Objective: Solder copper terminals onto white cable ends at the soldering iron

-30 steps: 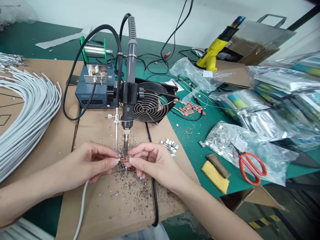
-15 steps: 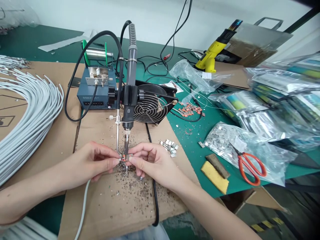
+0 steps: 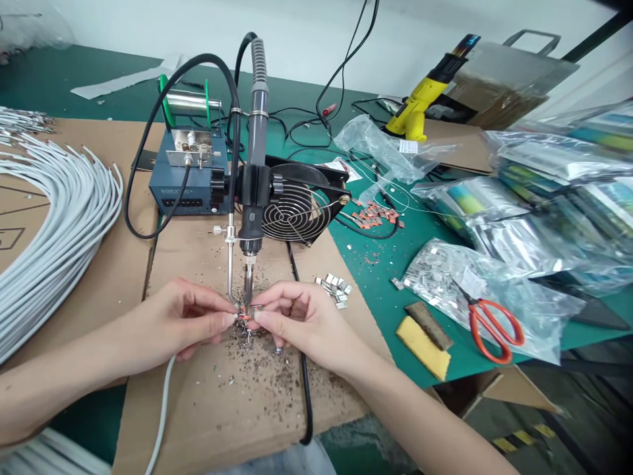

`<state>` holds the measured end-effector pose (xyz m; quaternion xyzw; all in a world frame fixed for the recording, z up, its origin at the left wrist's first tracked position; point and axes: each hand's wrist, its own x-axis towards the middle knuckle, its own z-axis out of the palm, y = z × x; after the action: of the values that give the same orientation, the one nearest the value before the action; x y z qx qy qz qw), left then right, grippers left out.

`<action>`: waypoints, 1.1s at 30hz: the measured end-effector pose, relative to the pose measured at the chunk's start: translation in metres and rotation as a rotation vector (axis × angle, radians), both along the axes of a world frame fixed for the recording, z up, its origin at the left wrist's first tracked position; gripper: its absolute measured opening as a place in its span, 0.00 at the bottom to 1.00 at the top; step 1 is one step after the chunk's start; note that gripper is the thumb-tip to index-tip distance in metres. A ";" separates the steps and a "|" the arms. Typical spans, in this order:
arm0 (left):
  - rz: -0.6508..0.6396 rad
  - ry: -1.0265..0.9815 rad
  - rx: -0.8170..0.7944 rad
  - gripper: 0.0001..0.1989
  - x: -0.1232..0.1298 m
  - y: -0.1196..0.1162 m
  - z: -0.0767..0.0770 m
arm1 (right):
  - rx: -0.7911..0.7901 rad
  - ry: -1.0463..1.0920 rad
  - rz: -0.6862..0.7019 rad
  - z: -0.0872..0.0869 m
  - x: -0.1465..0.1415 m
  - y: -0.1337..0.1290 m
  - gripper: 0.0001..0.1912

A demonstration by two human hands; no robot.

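The small connector (image 3: 254,308), pinched in the right hand's (image 3: 302,323) grip, lies crosswise, leftward toward the left hand (image 3: 190,323) pinching the cable (image 3: 162,415), beneath the soldering iron (image 3: 252,227).

The cable (image 3: 165,409) is pale grey, like the cable bundle (image 3: 64,231). The small part (image 3: 244,316) by the soldering iron (image 3: 257,138) looks orange and silver, though it is too tiny to be certain. The iron is grey and black, the station box (image 3: 188,188) blue. The desk (image 3: 380,284) is green, the cardboard (image 3: 208,409) brown, the scissors' handles (image 3: 475,333) red-orange, the fan guard (image 3: 291,214) patterned in silvery rings.
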<state>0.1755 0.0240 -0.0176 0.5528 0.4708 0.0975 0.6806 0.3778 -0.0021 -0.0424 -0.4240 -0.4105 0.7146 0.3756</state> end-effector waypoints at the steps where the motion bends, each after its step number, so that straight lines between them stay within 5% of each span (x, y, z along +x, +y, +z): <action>1: -0.001 0.014 0.004 0.15 0.000 0.000 0.000 | 0.001 -0.006 -0.005 -0.001 0.000 0.000 0.13; 33: 0.005 -0.031 -0.002 0.14 -0.003 -0.002 -0.005 | 0.004 -0.054 -0.003 0.002 0.001 -0.002 0.17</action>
<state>0.1728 0.0217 -0.0224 0.5492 0.4618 0.1072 0.6882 0.3786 -0.0038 -0.0406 -0.4430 -0.4214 0.7015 0.3661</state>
